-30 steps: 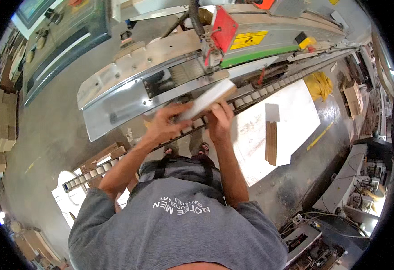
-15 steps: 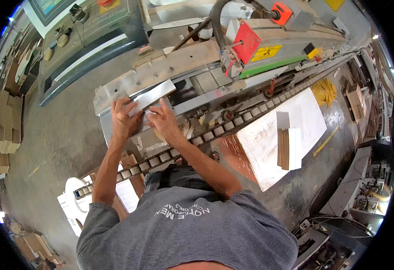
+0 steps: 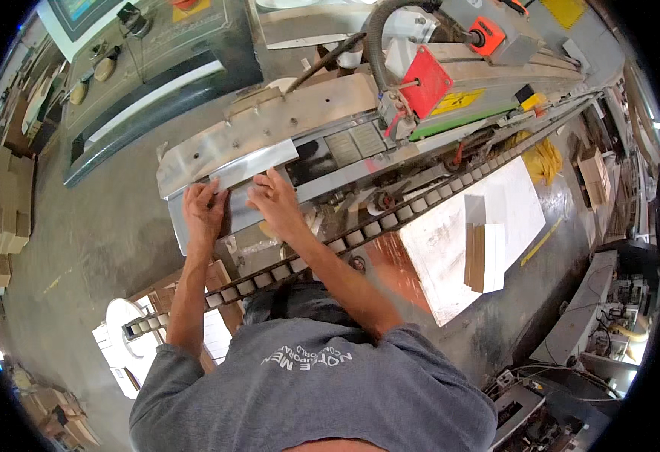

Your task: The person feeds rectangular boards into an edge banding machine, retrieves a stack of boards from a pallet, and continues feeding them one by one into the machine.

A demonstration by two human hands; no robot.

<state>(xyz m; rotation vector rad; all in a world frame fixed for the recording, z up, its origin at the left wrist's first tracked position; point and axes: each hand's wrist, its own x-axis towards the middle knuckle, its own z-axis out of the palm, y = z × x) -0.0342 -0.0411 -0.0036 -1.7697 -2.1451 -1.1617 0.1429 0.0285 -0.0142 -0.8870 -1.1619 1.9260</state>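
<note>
A narrow, glossy white panel lies along the infeed of a long edge-banding-type machine, against its metal guide rail. My left hand is at the panel's left part, its bent fingers on the near edge. Farther right, my right hand has curled fingers at the same edge, close to the panel's right end. Both hands appear to grip or press the panel; their thumbs and the undersides are partly hidden. Beneath the hands is a grey metal bed.
The machine's red-and-grey housing rises on the right. A roller rail runs diagonally between the machine and my body. White-topped boards are stacked at right, with a yellow cloth beyond. A control console stands far left.
The panel now sits more in line with the guide rail, having turned slightly from its earlier steeper slant. Both hands stay at its near edge. The whole view has shifted a little.
</note>
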